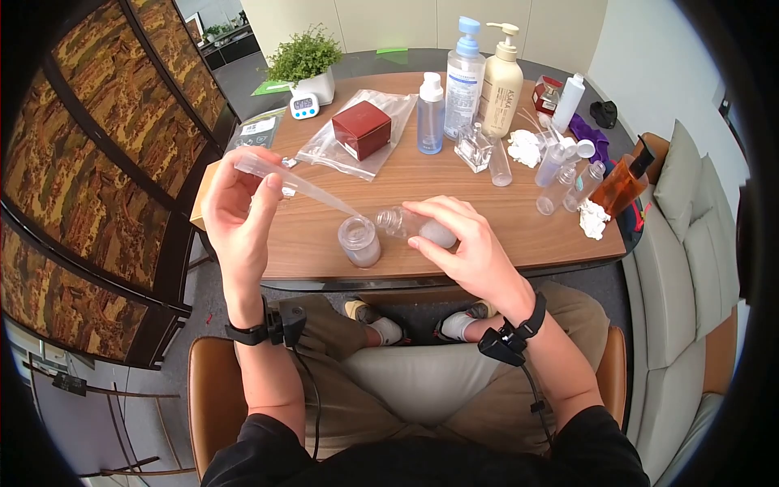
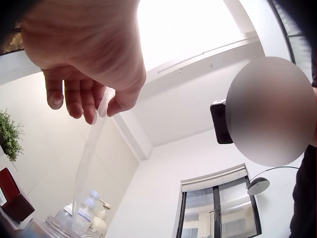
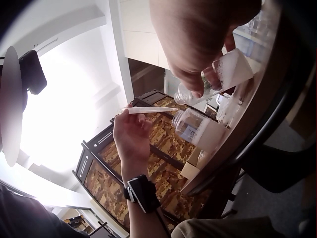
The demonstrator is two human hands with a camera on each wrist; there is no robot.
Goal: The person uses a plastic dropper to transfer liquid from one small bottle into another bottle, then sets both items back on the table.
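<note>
My left hand (image 1: 235, 199) pinches the upper end of a translucent plastic dropper (image 1: 312, 191) between thumb and fingers. The dropper slants down to the right, its tip close over the mouth of a small clear jar (image 1: 360, 247). Uncapped, the jar stands near the table's front edge; whitish liquid shows inside in the right wrist view. Beside it, my right hand (image 1: 471, 243) grips a small clear bottle (image 3: 233, 69) with whitish contents near its base. That bottle is tilted, its open threaded neck (image 1: 389, 219) towards the jar. Fingers cover part of the bottle's body.
Pump bottles (image 1: 501, 81) and a glass perfume bottle (image 1: 473, 150) stand farther back. Several small bottles, an amber pump bottle (image 1: 621, 187) and crumpled tissue (image 1: 594, 219) are at right. Back left are a dark red box (image 1: 361, 130) on a plastic bag, a timer (image 1: 305, 106) and a plant (image 1: 308, 61).
</note>
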